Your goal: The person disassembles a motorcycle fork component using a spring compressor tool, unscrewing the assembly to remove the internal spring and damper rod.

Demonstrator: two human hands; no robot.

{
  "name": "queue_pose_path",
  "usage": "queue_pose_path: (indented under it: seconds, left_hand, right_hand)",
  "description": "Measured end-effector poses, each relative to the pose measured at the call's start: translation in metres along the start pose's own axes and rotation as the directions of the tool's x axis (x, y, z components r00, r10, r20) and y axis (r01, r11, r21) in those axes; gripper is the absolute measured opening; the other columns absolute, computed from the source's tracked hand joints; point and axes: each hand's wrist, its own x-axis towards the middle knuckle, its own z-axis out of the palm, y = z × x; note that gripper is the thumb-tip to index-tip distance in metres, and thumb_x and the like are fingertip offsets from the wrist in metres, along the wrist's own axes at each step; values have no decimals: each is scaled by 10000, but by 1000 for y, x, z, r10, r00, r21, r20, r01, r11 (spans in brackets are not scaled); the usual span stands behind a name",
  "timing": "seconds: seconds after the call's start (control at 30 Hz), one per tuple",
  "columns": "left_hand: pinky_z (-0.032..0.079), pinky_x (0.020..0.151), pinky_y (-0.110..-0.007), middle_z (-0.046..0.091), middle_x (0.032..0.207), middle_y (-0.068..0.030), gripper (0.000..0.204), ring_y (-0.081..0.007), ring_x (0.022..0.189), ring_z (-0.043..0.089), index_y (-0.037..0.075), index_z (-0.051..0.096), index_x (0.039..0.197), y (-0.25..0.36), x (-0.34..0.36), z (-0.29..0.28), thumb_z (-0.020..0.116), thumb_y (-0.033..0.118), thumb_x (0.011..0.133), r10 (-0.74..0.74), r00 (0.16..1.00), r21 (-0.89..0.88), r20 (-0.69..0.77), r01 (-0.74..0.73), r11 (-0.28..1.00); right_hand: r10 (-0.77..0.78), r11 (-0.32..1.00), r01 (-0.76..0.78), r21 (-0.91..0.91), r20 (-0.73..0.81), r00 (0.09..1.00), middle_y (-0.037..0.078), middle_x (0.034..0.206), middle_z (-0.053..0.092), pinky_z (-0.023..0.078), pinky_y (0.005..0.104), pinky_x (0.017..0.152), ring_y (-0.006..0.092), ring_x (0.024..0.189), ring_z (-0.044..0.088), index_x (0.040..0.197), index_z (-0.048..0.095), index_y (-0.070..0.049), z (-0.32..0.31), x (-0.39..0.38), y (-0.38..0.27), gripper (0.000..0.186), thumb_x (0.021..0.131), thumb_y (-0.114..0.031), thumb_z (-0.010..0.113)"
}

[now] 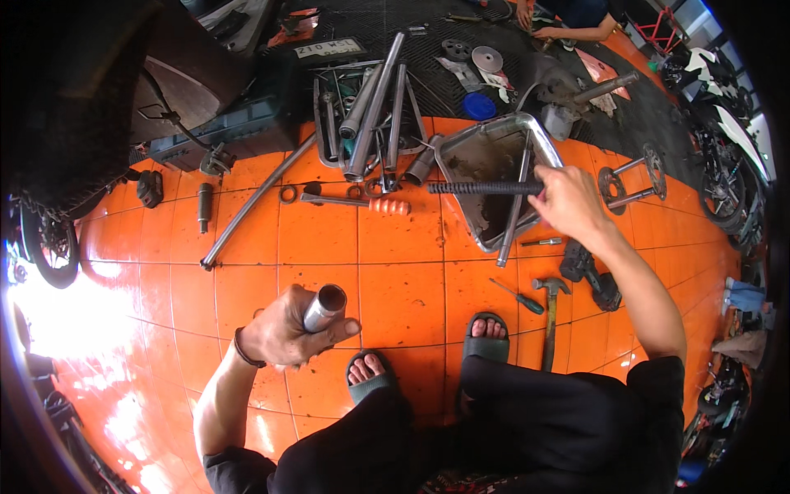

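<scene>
My left hand (280, 336) is wrapped round a shiny metal tube (326, 303), whose open round end points up. My right hand (572, 206) grips one end of a long dark coil spring (481, 188). The spring lies level in the air over a dirty metal pan (462, 216) with some dark residue in it, and points to the left. A slim metal rod (512, 226) leans across the pan's right side, below the right hand. Left of the pan, a tool with an orange ribbed grip (388, 206) rests on the floor beside several dark rings.
Near my right foot lie a hammer (550, 321), a screwdriver (527, 302) and a cordless power tool (594, 278). Several metal tubes (374, 107) rest on a tool tray. A long rod (257, 202) slants at left. Another person's hands (543, 31) work at the far edge. Motorcycles (724, 181) stand right.
</scene>
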Motion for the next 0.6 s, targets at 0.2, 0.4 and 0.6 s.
queue_pose_path:
  seconds: [0.2, 0.4, 0.6]
  left_hand:
    - [362, 458, -315, 495, 505, -23, 327, -129, 437, 457, 62, 577, 682, 17, 7, 7, 771, 129, 936, 370, 903, 240, -220, -317, 917]
    - [440, 513, -312, 570, 576, -54, 247, -165, 498, 557, 37, 615, 722, 8, 28, 20, 785, 71, 899, 488, 771, 148, -410, -471, 869]
    - [602, 654, -390, 641, 675, -109, 162, -232, 606, 663, 9, 568, 768, -8, 61, 31, 659, -40, 894, 620, 738, 350, -268, -525, 776]
  right_hand:
    - [56, 914, -132, 383, 201, 978, 136, 648, 702, 536, 423, 606, 292, 619, 716, 897, 694, 1, 53, -17, -8, 376, 938, -364, 778]
    - [41, 500, -399, 768, 439, 897, -22, 757, 638, 464, 306, 639, 91, 703, 569, 977, 726, -24, 127, -50, -13, 360, 1022, -378, 685]
    - [-35, 307, -727, 614, 771, 636, 17, 814, 687, 470, 305, 712, 131, 774, 622, 1008, 776, -16, 207, -75, -34, 314, 962, -322, 720]
